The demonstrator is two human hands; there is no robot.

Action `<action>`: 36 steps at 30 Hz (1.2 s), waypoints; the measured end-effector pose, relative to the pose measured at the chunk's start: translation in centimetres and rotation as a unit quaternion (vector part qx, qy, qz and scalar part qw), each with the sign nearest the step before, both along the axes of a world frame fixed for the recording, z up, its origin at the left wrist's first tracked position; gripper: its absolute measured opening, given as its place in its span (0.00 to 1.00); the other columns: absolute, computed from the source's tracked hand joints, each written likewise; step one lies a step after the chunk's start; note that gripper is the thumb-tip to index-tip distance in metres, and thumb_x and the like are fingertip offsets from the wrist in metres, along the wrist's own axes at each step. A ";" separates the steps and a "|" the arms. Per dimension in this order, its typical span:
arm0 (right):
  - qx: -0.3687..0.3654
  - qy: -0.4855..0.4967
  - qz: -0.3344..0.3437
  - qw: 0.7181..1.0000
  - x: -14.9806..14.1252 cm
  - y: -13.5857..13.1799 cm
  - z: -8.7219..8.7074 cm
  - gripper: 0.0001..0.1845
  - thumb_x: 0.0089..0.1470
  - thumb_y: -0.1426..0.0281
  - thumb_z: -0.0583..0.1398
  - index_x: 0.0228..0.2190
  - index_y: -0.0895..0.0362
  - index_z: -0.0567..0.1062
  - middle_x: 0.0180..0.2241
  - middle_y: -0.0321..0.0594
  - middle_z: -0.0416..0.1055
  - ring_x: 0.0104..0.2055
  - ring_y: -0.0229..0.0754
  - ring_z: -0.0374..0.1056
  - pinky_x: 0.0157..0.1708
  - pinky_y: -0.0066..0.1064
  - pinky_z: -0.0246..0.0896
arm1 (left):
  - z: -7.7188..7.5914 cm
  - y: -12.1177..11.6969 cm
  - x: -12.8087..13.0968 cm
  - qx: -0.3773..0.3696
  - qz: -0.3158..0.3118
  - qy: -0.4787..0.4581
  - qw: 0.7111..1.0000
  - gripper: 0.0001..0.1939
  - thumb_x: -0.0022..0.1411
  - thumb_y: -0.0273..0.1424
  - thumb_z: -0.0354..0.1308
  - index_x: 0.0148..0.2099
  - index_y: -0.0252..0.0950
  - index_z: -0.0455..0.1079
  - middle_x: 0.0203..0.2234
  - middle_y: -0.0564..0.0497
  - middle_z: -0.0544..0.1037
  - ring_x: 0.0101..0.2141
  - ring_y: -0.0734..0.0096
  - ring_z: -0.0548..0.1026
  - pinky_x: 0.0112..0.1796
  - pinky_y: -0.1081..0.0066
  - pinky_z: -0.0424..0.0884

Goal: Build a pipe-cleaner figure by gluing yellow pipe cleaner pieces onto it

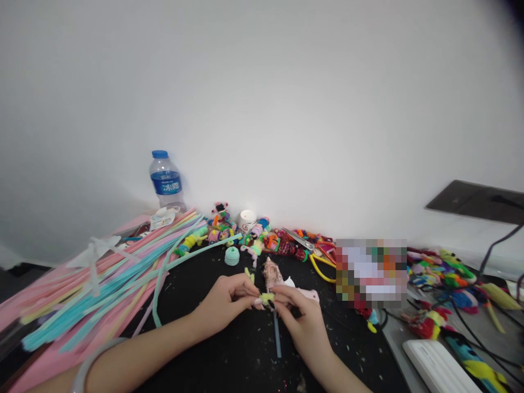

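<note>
Between my hands is a small yellow-and-pink fuzzy pipe-cleaner piece (267, 298). My left hand (229, 297) pinches its left end between thumb and fingertips. From the other side, my right hand (298, 314) grips it with thumb and forefinger. Just behind lies what looks like a pale pink glue gun (311, 295), partly covered by my right hand. A translucent glue stick (277, 335) points toward me below the hands. A mint-green coiled roll (232, 256) stands on the black mat (196, 360), beyond my left hand.
Long pastel pipe cleaners (118, 284) pile up on the left, near a water bottle (167, 183). Finished-looking fuzzy figures (256, 245), a paper cup (248, 219) and yellow-handled scissors (321, 267) line the wall. Cables and a white power strip (438, 365) lie right.
</note>
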State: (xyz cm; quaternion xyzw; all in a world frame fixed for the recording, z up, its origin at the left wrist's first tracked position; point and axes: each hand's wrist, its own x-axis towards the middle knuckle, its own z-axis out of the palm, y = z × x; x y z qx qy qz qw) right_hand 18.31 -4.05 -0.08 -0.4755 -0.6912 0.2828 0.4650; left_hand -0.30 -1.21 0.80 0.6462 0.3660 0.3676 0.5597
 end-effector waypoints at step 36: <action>-0.020 0.021 0.006 1.000 -0.1 -0.3 0.0 0.01 0.51 0.72 0.58 0.30 0.56 0.70 0.26 0.37 0.75 0.29 0.40 0.73 0.29 0.25 0.67 | -0.4 0.2 -0.1 0.027 0.003 0.040 0.999 0.08 0.54 0.31 0.59 0.29 0.30 0.74 0.25 0.47 0.80 0.27 0.68 0.76 0.30 0.72 0.72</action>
